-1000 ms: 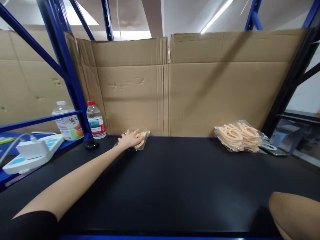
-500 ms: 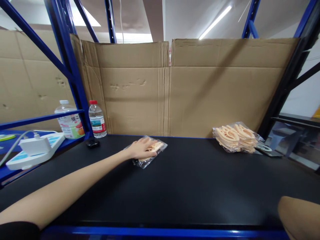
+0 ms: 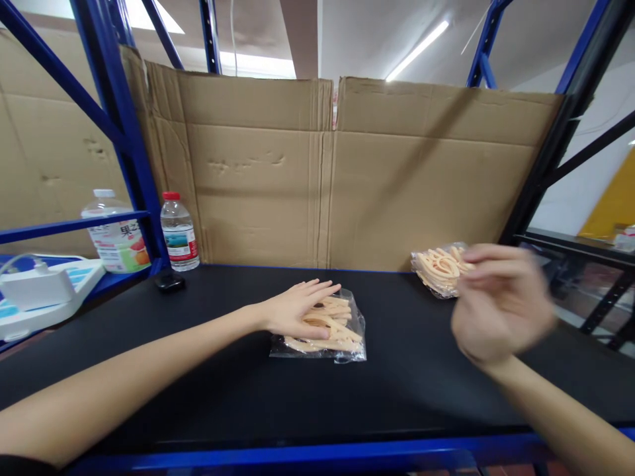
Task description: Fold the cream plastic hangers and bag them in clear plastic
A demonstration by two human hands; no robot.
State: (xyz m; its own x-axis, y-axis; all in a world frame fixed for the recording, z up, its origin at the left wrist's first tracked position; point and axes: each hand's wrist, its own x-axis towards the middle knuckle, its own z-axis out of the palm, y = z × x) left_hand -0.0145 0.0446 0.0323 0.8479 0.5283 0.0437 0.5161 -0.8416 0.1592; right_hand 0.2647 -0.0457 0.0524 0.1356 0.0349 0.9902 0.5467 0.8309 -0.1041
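Note:
A clear plastic bag of beige, flat, loop-shaped pieces (image 3: 342, 330) lies on the black tabletop in front of me. My left hand (image 3: 300, 311) rests flat on its left part, fingers stretched out and open. Farther right, near the cardboard, is a second clear bag of similar beige pieces (image 3: 439, 268). My right hand (image 3: 503, 307) is in the air in front of that bag and covers its right side. Motion smears its fingers, which look bent; whether anything is between them I cannot make out.
At the back left stands a water bottle with a red cap (image 3: 179, 235), and a small black object (image 3: 169, 281) lies before it. Beyond the blue post are a large juice bottle (image 3: 116, 235) and a white charger on a power strip (image 3: 37, 287). Cardboard (image 3: 258, 178) walls the back.
My left hand has shifted right and nearer with the bag under it, which now lies turned. My right hand has come up from the lower right edge to the far bag. The view has shifted slightly.

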